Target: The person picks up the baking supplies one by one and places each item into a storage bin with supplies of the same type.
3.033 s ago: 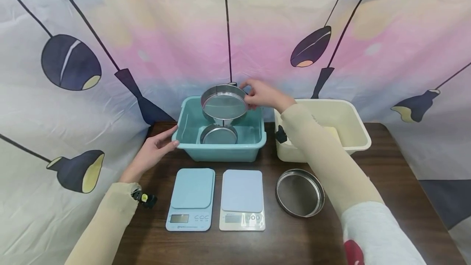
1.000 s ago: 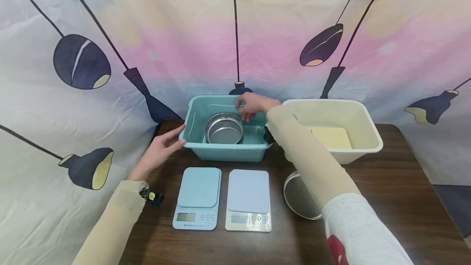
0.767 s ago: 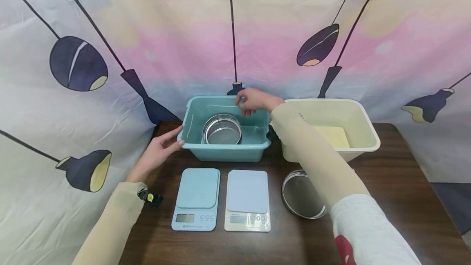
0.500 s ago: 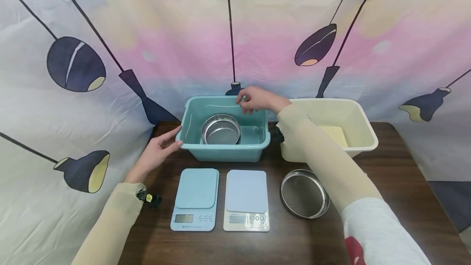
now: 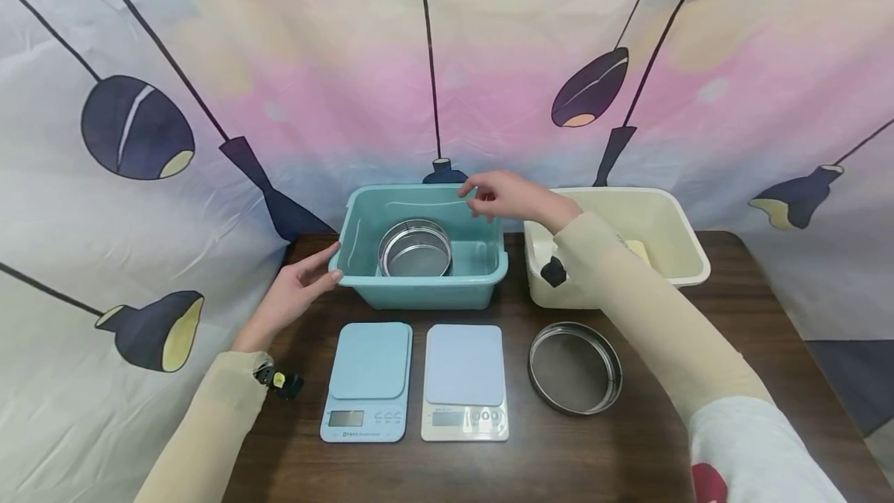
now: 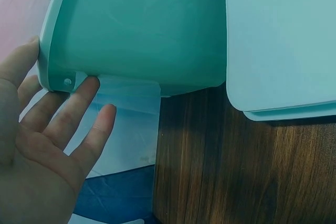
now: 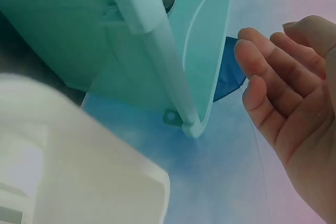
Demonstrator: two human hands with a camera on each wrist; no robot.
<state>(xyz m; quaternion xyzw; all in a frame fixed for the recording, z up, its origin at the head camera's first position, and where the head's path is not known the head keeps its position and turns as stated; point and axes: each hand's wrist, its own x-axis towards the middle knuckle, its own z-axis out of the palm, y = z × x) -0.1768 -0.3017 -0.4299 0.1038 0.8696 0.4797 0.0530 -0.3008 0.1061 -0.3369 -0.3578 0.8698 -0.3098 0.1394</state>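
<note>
In the head view, my left hand (image 5: 296, 286) touches the left front corner of a teal plastic basin (image 5: 422, 293). Its thumb and fingers lie fairly straight along the rim, as the left wrist view also shows. My right hand (image 5: 513, 196) hovers over the basin's back right corner, fingers loosely bent, holding nothing. Inside the basin, one round metal sieve (image 5: 415, 225) sits stacked on another, whose form is mostly hidden. Another round metal sieve (image 5: 575, 369) lies on the table, below my right forearm.
A cream basin (image 5: 698, 270) stands right of the teal one, with a pale yellow thing (image 5: 638, 251) inside, partly behind the sleeve. In front are a blue kitchen scale (image 5: 370, 363) and a white kitchen scale (image 5: 465, 367). A patterned cloth (image 5: 335, 60) hangs behind the wooden table (image 5: 545, 464).
My right hand lowered a sieve onto the one in the teal basin and let go. Since then it has moved up and right. My left hand stays at the basin's corner.
</note>
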